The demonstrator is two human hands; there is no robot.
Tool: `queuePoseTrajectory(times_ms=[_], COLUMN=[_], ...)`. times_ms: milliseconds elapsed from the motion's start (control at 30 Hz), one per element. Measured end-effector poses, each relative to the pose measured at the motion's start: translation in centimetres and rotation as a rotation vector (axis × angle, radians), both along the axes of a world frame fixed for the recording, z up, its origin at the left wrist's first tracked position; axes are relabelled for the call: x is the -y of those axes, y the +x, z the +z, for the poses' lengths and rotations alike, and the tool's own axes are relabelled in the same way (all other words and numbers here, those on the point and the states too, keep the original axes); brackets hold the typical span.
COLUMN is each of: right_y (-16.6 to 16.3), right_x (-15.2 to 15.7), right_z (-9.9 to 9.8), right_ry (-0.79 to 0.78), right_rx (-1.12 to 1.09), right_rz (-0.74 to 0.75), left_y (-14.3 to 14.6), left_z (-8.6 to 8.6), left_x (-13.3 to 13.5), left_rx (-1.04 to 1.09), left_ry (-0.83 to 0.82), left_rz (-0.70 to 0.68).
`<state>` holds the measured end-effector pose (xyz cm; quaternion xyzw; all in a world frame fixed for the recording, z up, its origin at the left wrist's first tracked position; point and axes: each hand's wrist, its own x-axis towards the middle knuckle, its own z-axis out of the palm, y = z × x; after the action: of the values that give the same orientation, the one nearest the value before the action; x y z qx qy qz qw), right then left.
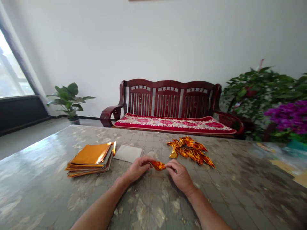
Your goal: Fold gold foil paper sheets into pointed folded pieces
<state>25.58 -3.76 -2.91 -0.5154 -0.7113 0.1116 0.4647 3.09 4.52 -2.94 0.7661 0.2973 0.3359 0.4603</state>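
Observation:
Between my two hands is a folded piece of shiny gold-orange foil paper, narrow at both ends and wider in the middle. The fingers of my left hand pinch its left end. At the other end, my right hand has it between thumb and fingers. To the left lies a stack of gold foil paper sheets with uneven edges. A single pale sheet rests flat beside the stack, just beyond my left hand. Several folded foil pieces form a loose pile past my right hand.
A glossy patterned cover lies over the table. Clear plastic and tan paper are at the right edge. Behind the table stands a dark red wooden bench with a red floral cushion. Potted plants and purple flowers flank it.

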Motion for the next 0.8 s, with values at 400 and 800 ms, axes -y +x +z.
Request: queuePoseTrajectory(times_ms=[400,800], right_y=[-0.4,-0.5], right_x=[0.2,0.4], right_z=[0.8,0.6], right_ry=[-0.102,-0.131], right_rx=[0.055,0.088], right_rz=[-0.042,-0.047], left_y=[0.8,0.8], left_z=[-0.5,0.0], left_x=[1.0,1.8], left_rx=[-0.137,-0.165], left_ry=[0.195,0.198], left_rz=[0.098,0.147])
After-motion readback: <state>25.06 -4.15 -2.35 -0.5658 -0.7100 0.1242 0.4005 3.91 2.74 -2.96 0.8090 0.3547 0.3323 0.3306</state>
